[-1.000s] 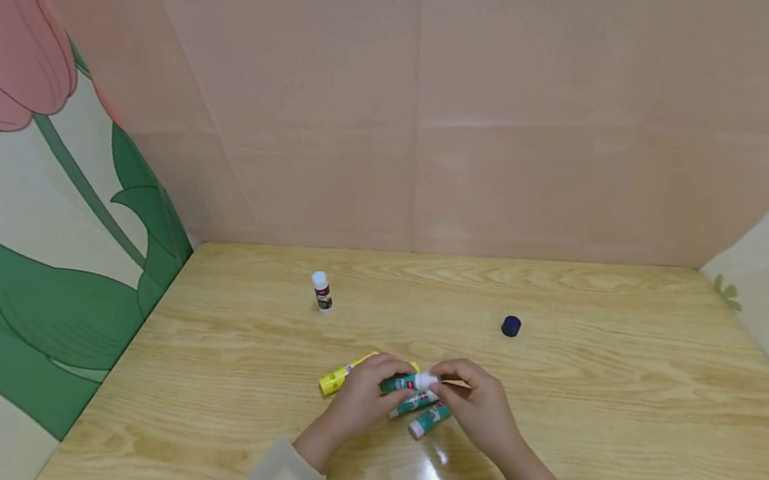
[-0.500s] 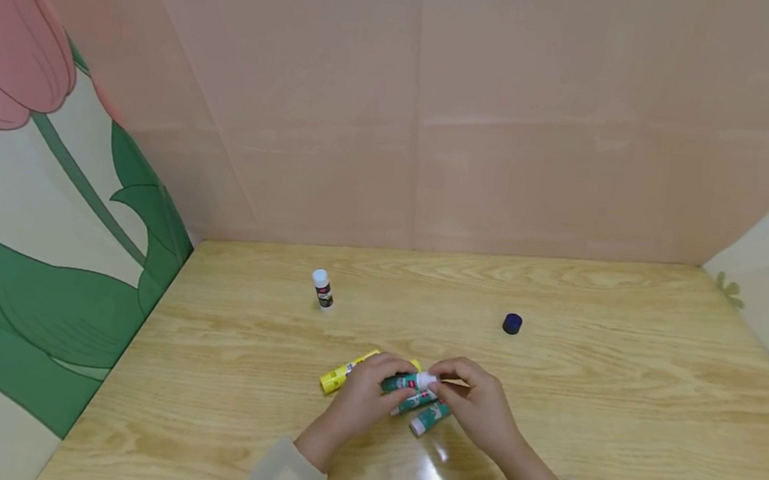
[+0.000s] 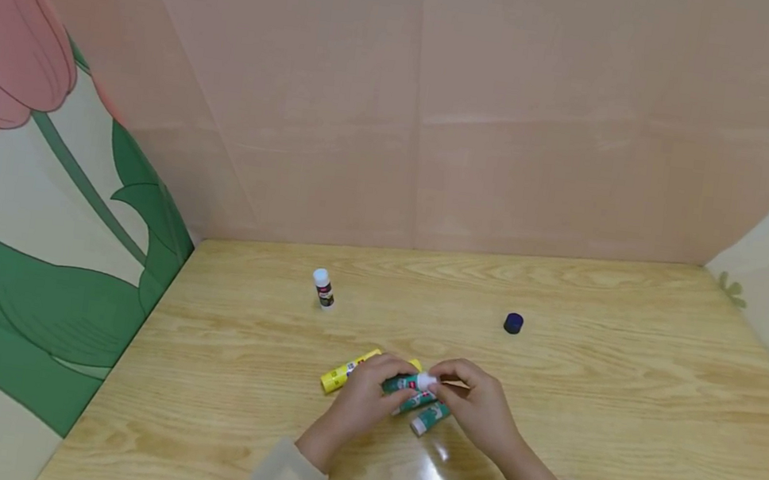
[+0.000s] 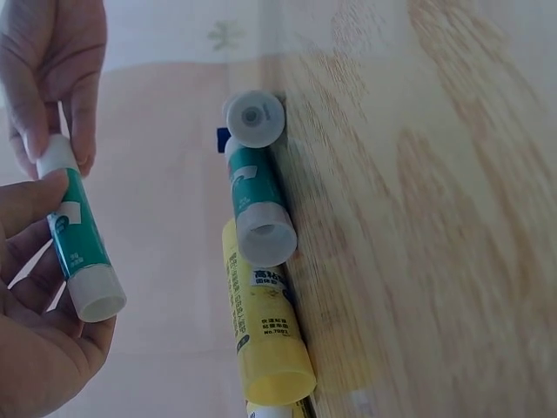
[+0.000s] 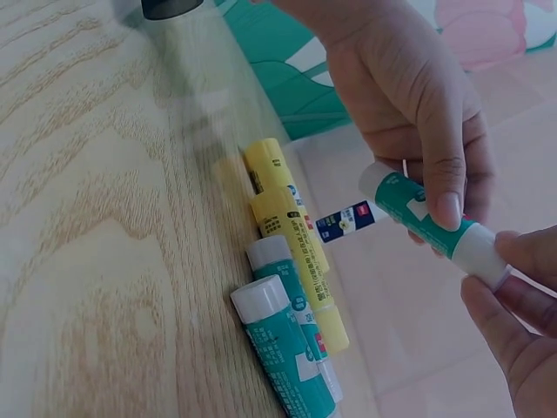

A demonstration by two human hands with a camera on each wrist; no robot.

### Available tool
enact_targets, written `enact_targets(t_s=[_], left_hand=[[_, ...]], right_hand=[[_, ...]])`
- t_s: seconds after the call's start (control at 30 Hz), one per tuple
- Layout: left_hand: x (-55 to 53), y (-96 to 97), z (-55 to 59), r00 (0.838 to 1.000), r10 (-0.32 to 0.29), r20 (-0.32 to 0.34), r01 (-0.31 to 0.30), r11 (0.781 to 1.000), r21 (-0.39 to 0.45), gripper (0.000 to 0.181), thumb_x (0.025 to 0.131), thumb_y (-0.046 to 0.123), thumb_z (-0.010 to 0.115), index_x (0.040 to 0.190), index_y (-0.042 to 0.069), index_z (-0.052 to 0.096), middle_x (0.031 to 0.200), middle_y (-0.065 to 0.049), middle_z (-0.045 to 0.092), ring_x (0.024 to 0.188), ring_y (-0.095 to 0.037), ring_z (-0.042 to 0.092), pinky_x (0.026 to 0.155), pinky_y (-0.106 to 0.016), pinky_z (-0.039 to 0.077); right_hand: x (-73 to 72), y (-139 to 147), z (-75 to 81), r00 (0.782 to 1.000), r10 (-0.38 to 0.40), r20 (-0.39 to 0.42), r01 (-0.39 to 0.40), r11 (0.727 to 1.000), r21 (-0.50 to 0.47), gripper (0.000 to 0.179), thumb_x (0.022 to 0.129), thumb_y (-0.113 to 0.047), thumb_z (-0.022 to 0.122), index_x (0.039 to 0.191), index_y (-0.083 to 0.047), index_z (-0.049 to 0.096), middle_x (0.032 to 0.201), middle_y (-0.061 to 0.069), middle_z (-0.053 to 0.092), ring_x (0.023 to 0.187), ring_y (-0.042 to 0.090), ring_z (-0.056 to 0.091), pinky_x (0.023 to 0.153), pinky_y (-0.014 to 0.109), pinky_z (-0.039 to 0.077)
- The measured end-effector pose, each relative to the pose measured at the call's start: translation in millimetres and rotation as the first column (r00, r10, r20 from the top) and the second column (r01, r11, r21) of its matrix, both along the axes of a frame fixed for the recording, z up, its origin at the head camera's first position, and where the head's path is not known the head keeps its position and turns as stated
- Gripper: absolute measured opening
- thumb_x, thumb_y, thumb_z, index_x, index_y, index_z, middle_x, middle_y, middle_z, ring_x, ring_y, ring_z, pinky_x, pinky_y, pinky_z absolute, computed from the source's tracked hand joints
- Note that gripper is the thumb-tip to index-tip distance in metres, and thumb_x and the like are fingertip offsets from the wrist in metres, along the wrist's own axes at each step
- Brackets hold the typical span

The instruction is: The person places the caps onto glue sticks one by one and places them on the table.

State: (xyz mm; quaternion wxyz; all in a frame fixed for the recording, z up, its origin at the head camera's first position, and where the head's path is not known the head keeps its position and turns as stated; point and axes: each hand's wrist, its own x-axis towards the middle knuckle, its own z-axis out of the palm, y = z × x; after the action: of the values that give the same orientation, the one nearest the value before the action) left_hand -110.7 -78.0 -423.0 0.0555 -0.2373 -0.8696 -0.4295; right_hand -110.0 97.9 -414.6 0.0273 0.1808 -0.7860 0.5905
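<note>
In the head view my left hand holds a green glue stick by its body, just above the table. My right hand pinches its white cap at the other end, and in both wrist views the cap sits on the tube. Below the hands, two more green glue sticks lie side by side, a front one and a second one. Two yellow glue sticks lie beyond them, one long and another partly hidden behind it.
Farther back on the wooden table, a white-capped glue stick with a dark label stands upright on the left. A dark blue cap rests at the back right. A pink backdrop rises along the far edge.
</note>
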Motion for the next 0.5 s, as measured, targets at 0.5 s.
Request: enact_targets(t_s=[0.5], left_hand=[[0.9,2.9,1.1,1.0,0.017,-0.011,-0.017,1.0,-0.02,0.02,0.078,0.013,0.064,0.097,0.008,0.062,0.098,0.002,0.058,0.092,-0.009,0.051,0.081,-0.023,0.041]], right_hand=[[-1.2,-0.6,-2.4,0.998,-0.025,0.061,0.024,1.0,0.017,0.012,0.076,0.005,0.061,0.085,-0.003,0.06,0.088,0.006,0.059,0.084,0.021,0.056,0.07,0.023,0.048]])
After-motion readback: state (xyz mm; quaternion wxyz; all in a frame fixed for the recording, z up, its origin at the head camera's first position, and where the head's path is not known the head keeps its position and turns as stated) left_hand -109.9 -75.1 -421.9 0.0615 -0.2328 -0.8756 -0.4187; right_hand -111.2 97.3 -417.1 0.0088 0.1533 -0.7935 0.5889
